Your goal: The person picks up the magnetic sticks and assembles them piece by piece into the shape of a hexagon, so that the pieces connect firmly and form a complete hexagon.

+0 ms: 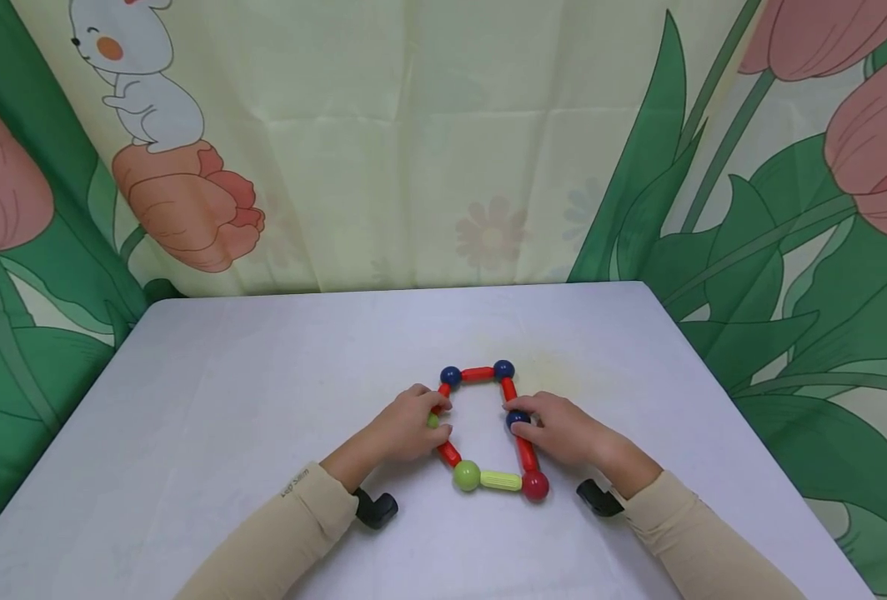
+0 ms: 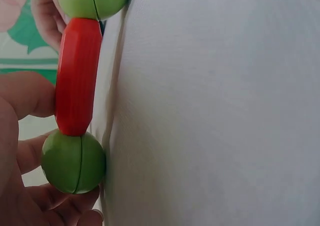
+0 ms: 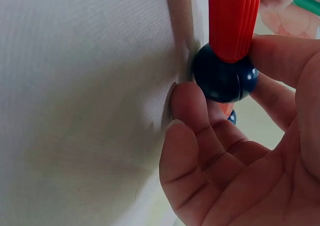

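A closed loop of balls and short rods lies on the white table. On its left side my left hand (image 1: 408, 427) grips a green ball (image 2: 75, 162), thumb against the red rod (image 2: 77, 78) joined to it; a larger green ball (image 1: 467, 476) sits at that rod's other end. Opposite, the right hand (image 1: 563, 429) holds a dark blue ball (image 3: 222, 76) between thumb and fingers, and a red rod (image 3: 234, 21) runs from it to a red ball (image 1: 535, 486). A yellow-green rod (image 1: 500, 481) closes the near side. Two dark blue balls, one of them the corner ball (image 1: 503, 369), flank the far red rod (image 1: 478, 375).
The white tabletop (image 1: 263, 375) extends around the loop on every side. Behind it hangs a printed curtain (image 1: 428, 167) with a rabbit and tulips. Black wrist cameras, such as the left one (image 1: 376, 508), sit under both beige sleeves.
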### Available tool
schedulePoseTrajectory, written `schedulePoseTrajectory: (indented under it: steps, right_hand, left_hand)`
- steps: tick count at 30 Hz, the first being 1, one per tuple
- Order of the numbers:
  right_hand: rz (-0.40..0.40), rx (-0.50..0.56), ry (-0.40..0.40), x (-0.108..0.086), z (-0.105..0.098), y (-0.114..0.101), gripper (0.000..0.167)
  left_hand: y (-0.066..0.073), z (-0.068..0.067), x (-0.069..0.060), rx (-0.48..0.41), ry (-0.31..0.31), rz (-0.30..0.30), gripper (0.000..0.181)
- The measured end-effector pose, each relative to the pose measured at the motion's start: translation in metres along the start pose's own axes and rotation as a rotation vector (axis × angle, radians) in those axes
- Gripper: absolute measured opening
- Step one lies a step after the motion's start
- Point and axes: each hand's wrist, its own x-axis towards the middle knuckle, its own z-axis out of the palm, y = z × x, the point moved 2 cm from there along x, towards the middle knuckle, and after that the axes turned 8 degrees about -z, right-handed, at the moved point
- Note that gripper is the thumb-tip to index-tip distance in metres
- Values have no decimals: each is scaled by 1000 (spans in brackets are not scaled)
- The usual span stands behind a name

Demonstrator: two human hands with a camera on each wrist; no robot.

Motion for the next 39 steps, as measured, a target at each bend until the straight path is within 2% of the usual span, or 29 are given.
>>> schedulePoseTrajectory:
  steps: [12,17,23,28,33,39]
  right_hand:
    - [20,32,37,-4,-5,4,35]
    - [71,60,45,-5,-8,9,31]
    - [115,48,60,-7,-12,10,40]
    - [117,39,67,-8,-13,11,46]
    - [115,57,74,-8,-15,13,40]
    - [122,81,66,-6,-13,14,40]
  left_hand:
    - [4,0,-2,16,6,-28,33]
    - [4,0,-3,2,6,-42,33]
    - [0,0,-5,-14,12,-7,33]
    - [-7,-10,-11,-56,24,6,36]
    - [-14,-21,-13,-118,15,-39,29]
    - [-12,-19,-9,-159,-17,-40,21]
